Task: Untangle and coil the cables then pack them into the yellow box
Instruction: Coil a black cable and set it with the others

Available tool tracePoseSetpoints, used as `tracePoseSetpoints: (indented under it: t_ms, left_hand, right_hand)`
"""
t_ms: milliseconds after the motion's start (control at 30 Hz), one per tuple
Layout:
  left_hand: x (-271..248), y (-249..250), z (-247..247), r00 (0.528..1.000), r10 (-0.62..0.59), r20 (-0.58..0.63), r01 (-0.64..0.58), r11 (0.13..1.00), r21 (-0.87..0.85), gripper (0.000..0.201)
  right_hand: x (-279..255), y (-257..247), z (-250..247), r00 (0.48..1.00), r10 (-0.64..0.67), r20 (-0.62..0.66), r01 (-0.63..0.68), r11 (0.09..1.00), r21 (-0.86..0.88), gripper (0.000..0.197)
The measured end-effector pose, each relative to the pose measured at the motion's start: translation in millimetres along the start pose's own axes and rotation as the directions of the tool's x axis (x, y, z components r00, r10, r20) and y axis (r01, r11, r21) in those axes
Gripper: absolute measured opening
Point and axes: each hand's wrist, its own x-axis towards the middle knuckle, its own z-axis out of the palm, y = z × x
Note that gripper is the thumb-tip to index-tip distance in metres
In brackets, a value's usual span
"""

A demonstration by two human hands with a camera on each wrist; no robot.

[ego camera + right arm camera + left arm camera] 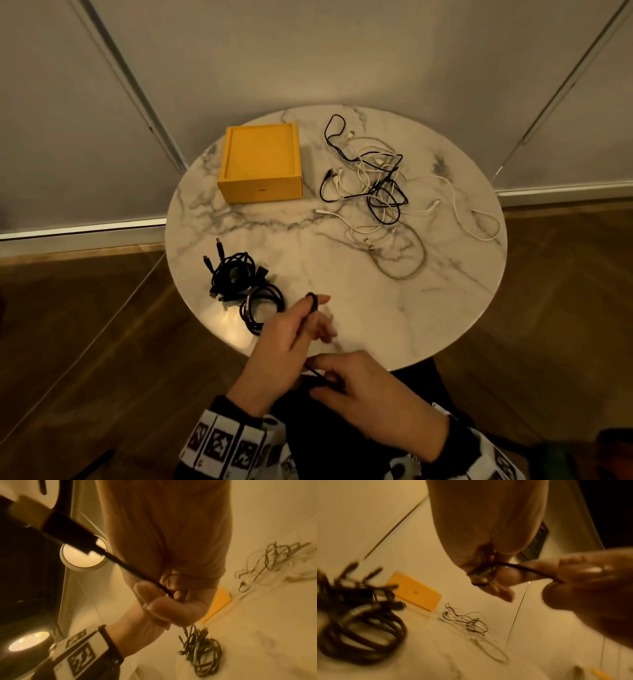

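Observation:
A thin black cable point(312, 301) is looped round the fingers of my left hand point(317, 308) over the table's near edge. Just behind it, my right hand point(325, 380) pinches the same cable, which runs taut between the two hands. In the left wrist view the cable point(522, 568) stretches from my left hand's fingers point(501, 593) to the right hand's pinch point(559, 580). The yellow box point(260, 162) stands closed at the back left. A tangle of black and white cables point(373, 185) lies at the back right. Coiled black cables point(246, 284) lie near left.
Everything rests on a round marble table point(308, 233), with wooden floor point(85, 325) around it and grey walls behind. A loose beige loop point(404, 263) and a white cable point(479, 222) trail from the tangle toward the right edge. Bare marble lies between the coils and the tangle.

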Motion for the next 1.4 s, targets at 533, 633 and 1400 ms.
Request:
tracePoseSetpoints:
  t_ms: [533, 633, 1400]
  left_hand:
    - [-22, -3, -17, 0.797, -0.219, 0.563, 0.406, 0.885, -0.230, 0.023]
    - [-23, -8, -19, 0.772, -0.249, 0.585, 0.512, 0.789, -0.339, 0.020]
    - [-19, -5, 10, 0.927, -0.356, -0.120, 0.322, 0.917, -0.233, 0.028]
  right_hand:
    - [-13, 31, -21, 0.998, -0.043, -0.045, 0.041, 0.998, -0.046, 0.037]
    - [-15, 27, -16, 0.997, -0.052, -0.057, 0.055, 0.997, 0.048, 0.035]
    - [3, 57, -3, 0.932, 0.021, -0.361, -0.011, 1.000, 0.030, 0.006]
